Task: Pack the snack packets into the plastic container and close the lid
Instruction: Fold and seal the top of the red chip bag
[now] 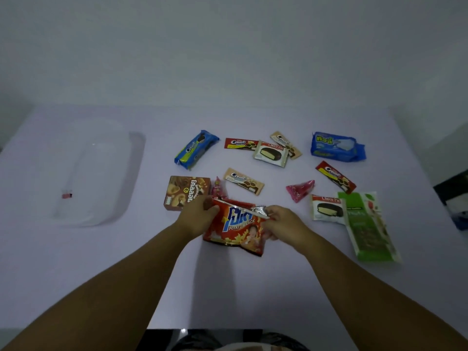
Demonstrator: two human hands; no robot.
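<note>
From the head camera, both hands gripped a red potato snack bag (238, 226) near the table's (228, 287) front: the left hand (196, 219) clasped its left edge, the right hand (281, 222) pinched the silver top corner. The clear plastic container (88, 173) sat well apart, far left.

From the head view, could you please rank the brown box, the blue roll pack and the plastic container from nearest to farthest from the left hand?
1. Brown box, touching the left hand, just beyond it.
2. Blue roll pack, farther back.
3. Plastic container, far left.
</note>
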